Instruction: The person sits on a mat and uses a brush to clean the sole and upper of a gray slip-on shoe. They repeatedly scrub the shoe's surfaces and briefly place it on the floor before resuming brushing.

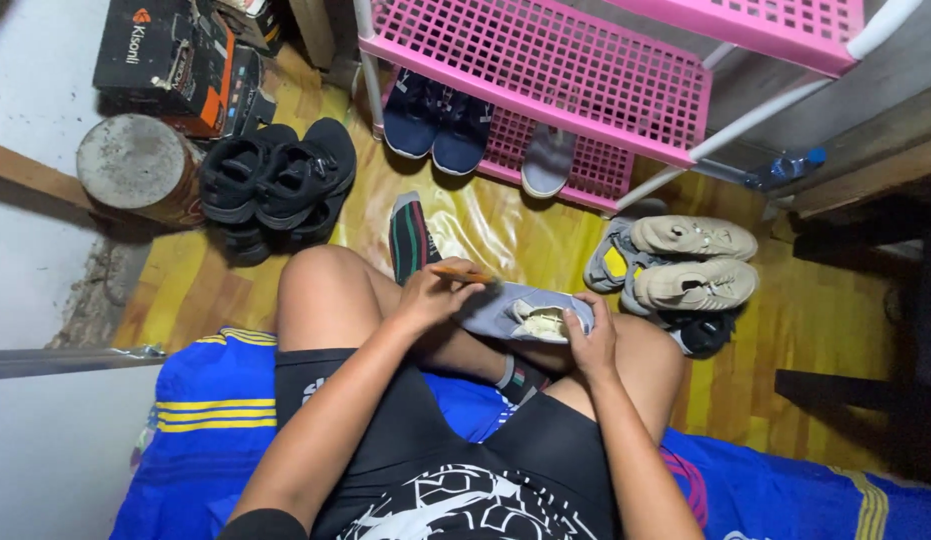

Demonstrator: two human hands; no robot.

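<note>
Grey shoe (525,312) across knee: right hand (591,340) clasped on heel end; left hand (432,293) at toe, pinching orange brush (463,273).

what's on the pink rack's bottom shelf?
On the pink rack bottom shelf: a pair of navy sneakers and one grey slipper. The shelf above covers their far ends and anything further back.

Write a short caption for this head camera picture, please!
Seated person's right hand steadies a grey shoe while the left hand holds an orange stick over it.
</note>
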